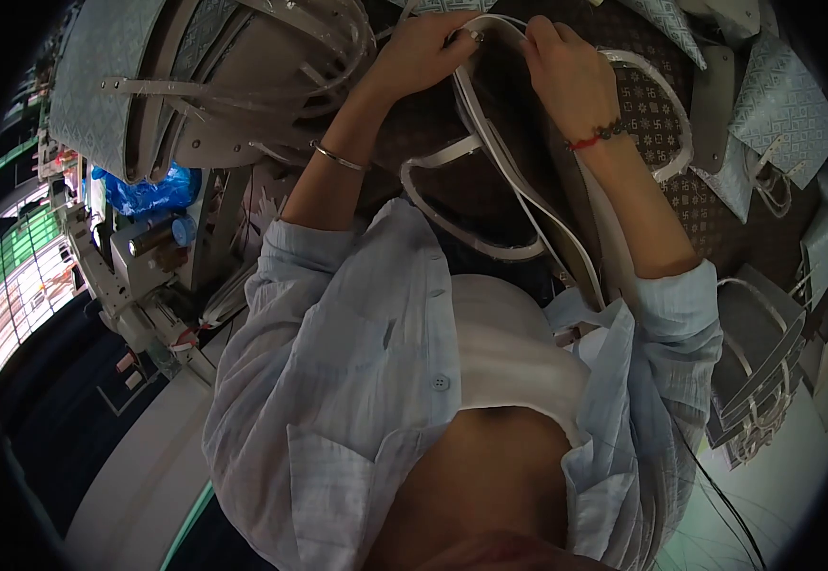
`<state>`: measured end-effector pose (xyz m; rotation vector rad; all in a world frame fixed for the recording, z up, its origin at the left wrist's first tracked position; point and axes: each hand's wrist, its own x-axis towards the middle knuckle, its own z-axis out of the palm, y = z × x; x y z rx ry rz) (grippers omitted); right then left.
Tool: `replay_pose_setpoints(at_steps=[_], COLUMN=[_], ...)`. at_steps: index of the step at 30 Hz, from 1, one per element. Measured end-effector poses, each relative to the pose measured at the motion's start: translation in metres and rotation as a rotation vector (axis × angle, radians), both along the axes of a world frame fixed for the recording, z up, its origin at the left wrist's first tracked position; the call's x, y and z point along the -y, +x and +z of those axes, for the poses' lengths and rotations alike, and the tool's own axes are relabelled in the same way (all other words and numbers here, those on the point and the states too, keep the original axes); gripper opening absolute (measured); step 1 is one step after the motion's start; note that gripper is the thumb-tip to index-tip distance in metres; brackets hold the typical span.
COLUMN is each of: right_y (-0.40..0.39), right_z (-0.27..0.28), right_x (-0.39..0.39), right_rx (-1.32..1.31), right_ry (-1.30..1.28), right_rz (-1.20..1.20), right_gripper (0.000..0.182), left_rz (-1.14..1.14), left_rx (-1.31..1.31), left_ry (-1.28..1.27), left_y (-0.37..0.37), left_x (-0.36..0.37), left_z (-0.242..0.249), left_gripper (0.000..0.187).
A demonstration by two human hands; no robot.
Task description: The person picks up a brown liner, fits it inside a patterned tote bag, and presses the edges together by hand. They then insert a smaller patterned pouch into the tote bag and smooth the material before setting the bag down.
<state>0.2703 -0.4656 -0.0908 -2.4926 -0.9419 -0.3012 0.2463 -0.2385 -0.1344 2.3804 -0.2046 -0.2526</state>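
A brown patterned bag (657, 124) with pale edges and looped pale handles lies across my lap, its mouth open. My left hand (425, 48), the one at the image's left with a metal bangle on the wrist, pinches the bag's rim near its top end. Across the opening, my right hand (566, 67), with a red and beaded bracelet, has its fingers curled on the opposite rim. One pale handle (471, 249) hangs over the near side of the bag. The fingertips of the right hand are partly hidden.
Stacked grey-blue bag pieces (100, 95) with clear-wrapped handles stand at the upper left. Below them are a blue plastic bag (152, 190) and a sewing machine (128, 276). More patterned bags (783, 109) lie at the right, with grey ones (757, 352) lower down.
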Motion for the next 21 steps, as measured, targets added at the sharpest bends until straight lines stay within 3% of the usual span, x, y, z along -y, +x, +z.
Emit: replay_pose_setpoints(at_steps=[21], right_y=[0.007], right_z=[-0.008], right_x=[0.004], right_rx=[-0.105], right_ry=[-0.099], right_rz=[0.009], right_gripper=[0.014], left_rz=[0.08], left_rx=[-0.134], left_ry=[-0.256], left_y=[0.008], left_x=[0.004], left_z=[-0.024], left_gripper=[0.029])
